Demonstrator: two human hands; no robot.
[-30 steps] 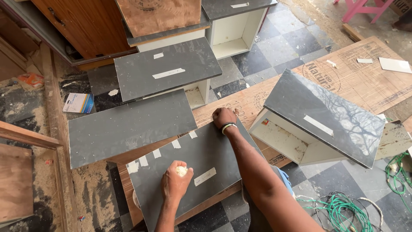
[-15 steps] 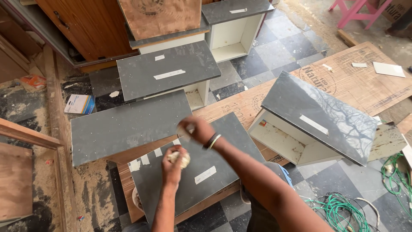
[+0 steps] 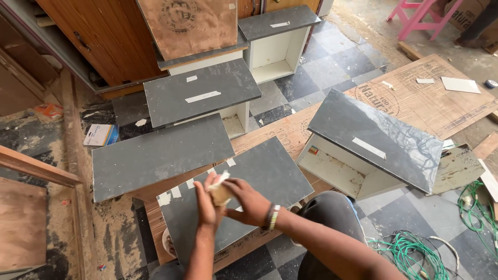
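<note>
Nearest, at about 6 o'clock in the head view, the left hand (image 3: 206, 203) and the right hand (image 3: 248, 201) meet over the dark grey panel (image 3: 270, 179); between them sits a small roll of pale masking tape (image 3: 220, 193); the left fingers curl around its near side and the right fingers pinch its top edge, so both hands are clamped on the roll, though how tightly cannot be told. A beaded bracelet (image 3: 272, 217) rings the right wrist; a knee in grey cloth (image 3: 332, 212) shows at 5 o'clock.

The panel under the hands lies flat on a plywood sheet (image 3: 415, 98) on the floor; short tape strips (image 3: 176, 193) already line its left edge, which suggests the taping of this piece is begun but not finished, since its far and right edges look bare.

At 9 o'clock a second grey panel (image 3: 161, 155) rests beside it, without tape that I can see; at 3 o'clock a white drawer box with a grey front (image 3: 373, 140) carries one strip; green wire (image 3: 410, 249) coils at 4 o'clock.

Further off, at 12 o'clock, two more grey-fronted boxes (image 3: 202, 93) each bear strips; a pink stool (image 3: 420, 15) stands at 1 o'clock.
</note>
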